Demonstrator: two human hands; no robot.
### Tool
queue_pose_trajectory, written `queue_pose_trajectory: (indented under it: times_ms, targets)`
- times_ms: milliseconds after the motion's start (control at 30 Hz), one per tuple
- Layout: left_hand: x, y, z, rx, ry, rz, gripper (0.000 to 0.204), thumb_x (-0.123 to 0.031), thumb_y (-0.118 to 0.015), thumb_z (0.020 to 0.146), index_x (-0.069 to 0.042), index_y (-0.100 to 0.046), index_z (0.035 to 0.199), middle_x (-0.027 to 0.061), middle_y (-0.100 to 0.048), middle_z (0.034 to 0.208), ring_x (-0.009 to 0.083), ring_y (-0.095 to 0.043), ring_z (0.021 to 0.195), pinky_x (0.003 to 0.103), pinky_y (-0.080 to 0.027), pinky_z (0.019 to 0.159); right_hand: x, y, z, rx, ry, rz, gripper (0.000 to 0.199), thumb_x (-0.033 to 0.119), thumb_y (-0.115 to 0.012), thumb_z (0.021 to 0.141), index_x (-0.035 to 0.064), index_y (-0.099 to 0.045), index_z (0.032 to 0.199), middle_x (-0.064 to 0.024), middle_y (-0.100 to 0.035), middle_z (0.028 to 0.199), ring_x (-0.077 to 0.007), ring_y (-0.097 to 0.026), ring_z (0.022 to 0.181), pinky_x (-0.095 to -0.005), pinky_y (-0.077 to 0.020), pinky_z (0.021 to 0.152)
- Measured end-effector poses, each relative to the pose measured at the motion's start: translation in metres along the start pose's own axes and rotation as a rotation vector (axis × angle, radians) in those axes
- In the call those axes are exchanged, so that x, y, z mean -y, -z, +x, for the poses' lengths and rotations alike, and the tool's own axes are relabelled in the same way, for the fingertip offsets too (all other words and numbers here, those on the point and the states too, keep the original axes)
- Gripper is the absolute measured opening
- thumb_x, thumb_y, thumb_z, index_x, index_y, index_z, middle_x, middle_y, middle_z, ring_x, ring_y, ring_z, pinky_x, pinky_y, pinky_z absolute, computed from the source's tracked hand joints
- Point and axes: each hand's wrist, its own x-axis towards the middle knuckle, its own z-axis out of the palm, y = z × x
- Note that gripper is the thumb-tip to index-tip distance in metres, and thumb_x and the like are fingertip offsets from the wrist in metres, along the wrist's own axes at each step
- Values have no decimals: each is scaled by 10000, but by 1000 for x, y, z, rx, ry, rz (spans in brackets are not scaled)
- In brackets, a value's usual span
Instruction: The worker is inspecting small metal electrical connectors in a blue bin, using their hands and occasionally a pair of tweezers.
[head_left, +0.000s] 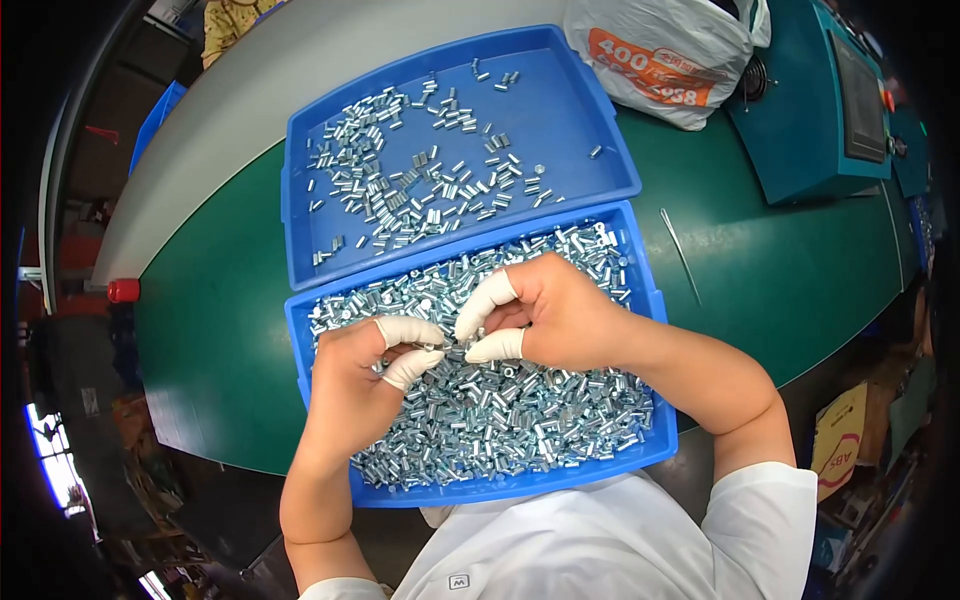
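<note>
Over the near blue tray (663, 420), both hands work close together. The tray is filled with small silvery metal sleeves (500, 420), some showing a round hollow end. White finger covers sit on the thumb and forefinger of each hand. My left hand (365, 370) is closed in a pinch, with a bit of a shiny sleeve showing between the fingertips. A short gap to its right, my right hand (545, 315) pinches too, its fingertips around a small metal sleeve partly hidden by the thumb and forefinger.
A second blue tray (560, 110) lies beyond, with loose sleeves scattered mostly on its left half. To the right are a thin metal rod (682, 255), a white plastic bag (650, 60) and a teal machine with a screen (800, 110). A red object (123, 290) sits at the green table's left edge.
</note>
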Motion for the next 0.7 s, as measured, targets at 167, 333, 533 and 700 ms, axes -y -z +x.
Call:
queue_pose_trajectory:
  times_ms: [167, 333, 533, 700]
  targets:
    - [4, -22, 6, -132, 68, -459, 203, 86, -718, 895, 43, -692, 1091, 122, -739, 1005, 176, -724, 887, 304, -600, 824, -1, -1, 0, -79, 15, 100, 281, -73, -800, 830, -12, -706, 1088, -75, -730, 1027, -138, -717, 951, -293, -597, 890]
    - [25, -30, 5, -110, -16, -490, 273, 123, -731, 867, 45, -722, 1128, 126, -711, 1068, 197, -715, 977, 306, -595, 880, -5, -2, 1, -95, 47, 123, 256, -75, -804, 825, -14, -703, 1052, -77, -721, 1009, -155, -720, 961, -306, -606, 889]
    - [27, -25, 8, -13, 5, -565, 283, 132, -731, 859, 35, -729, 1125, 122, -703, 1044, 193, -712, 947, 310, -600, 876, -9, -4, 0, -143, 139, 122, 197, -2, -829, 827, -16, -723, 992, -63, -731, 916, -105, -704, 860, -258, -586, 795]
    - [30, -27, 2, 8, 96, -595, 250, 119, -740, 856, 41, -722, 1093, 125, -728, 1016, 186, -721, 908, 303, -611, 802, 5, -2, -5, -86, -85, -47, 180, -45, -819, 821, -14, -736, 978, -86, -729, 989, -146, -732, 904, -283, -618, 792]
